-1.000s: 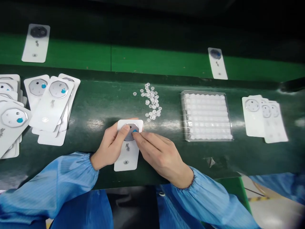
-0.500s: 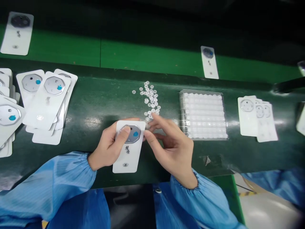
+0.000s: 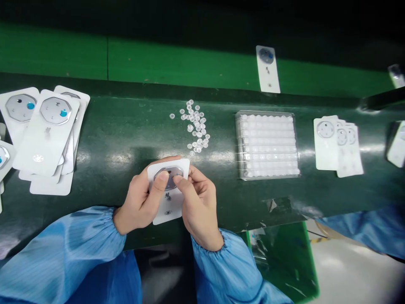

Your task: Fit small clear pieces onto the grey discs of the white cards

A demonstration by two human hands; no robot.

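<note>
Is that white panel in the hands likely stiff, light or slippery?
The white panel is probably stiff: its visible edges look straight. It seems thin, so likely light for its size. Its smooth-looking face may be slippery.

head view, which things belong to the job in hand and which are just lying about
Likely part of it:
white card in left hand and right hand
loose clear discs
matching cards piled at left
tray of white pieces

Seemingly just lying about:
small scrap on the table
lone card on green strip

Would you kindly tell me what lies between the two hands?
The head view shows a white printed card, held by the left hand and right hand.
</note>
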